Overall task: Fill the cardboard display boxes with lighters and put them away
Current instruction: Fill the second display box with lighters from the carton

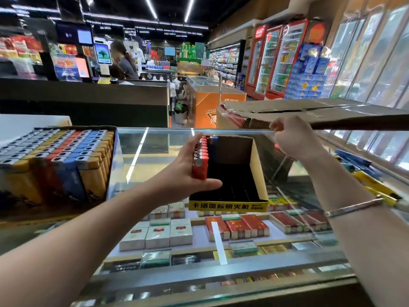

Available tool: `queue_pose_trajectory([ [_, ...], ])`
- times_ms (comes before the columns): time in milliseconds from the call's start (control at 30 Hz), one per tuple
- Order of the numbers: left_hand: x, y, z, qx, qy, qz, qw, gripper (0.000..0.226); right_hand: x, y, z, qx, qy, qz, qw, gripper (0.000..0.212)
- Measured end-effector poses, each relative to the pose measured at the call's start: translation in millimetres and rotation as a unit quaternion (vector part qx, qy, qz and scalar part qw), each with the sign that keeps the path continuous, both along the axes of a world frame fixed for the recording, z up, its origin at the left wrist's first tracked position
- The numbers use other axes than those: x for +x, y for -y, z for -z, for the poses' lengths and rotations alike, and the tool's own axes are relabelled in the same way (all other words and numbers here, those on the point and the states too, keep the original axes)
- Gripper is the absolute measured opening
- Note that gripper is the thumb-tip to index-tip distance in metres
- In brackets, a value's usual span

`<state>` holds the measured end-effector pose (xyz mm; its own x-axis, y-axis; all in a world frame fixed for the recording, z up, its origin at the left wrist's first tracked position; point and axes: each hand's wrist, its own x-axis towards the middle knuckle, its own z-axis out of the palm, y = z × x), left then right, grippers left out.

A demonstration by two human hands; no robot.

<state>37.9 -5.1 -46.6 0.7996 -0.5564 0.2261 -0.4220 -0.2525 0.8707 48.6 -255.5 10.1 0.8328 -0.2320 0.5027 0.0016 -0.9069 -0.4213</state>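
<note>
A yellow-fronted cardboard display box [256, 165] stands on the glass counter, mostly dark inside, with a blue lighter at its back left. My left hand [188, 167] holds a row of red lighters [200, 158] upright at the box's left side, fingers behind the row and thumb in front. My right hand [292, 135] grips the front edge of a large cardboard carton flap [309, 111] to the right of the box. A second display box [57, 160] at the left is full of grey, yellow, red and blue lighters.
The glass counter [141, 151] shows cigarette packs on shelves beneath it. Blue and yellow items [374, 185] lie at the right by my forearm. Behind are a dark checkout counter with a person, an orange freezer [212, 100] and drink fridges.
</note>
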Motion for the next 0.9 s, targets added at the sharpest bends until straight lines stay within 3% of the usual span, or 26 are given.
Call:
queue_pose_trajectory([
  [133, 3.7, 1.6, 4.6, -0.030, 0.013, 0.005, 0.999, 0.096, -2.6, 38.7, 4.7, -0.105, -0.114, 0.152, 0.976, 0.020],
  [233, 4.3, 4.5, 7.0, -0.069, 0.005, 0.020, 0.997, 0.091, -11.6, 67.7, 17.6, -0.187, -0.202, 0.203, 0.940, 0.035],
  [300, 3.9, 6.0, 7.6, -0.083, 0.001, 0.025, 0.996, 0.090, -15.1, 80.4, 26.7, -0.206, -0.218, 0.198, 0.933, 0.041],
  [633, 0.7, 5.7, 4.7, -0.085, -0.011, 0.030, 0.996, 0.086, -5.2, 83.0, 28.6, -0.237, -0.243, 0.101, 0.935, 0.023],
  [900, -2.5, 5.5, 1.4, -0.064, -0.024, 0.024, 0.997, 0.088, -2.0, 82.7, 33.7, -0.226, -0.281, 0.043, 0.932, 0.036],
])
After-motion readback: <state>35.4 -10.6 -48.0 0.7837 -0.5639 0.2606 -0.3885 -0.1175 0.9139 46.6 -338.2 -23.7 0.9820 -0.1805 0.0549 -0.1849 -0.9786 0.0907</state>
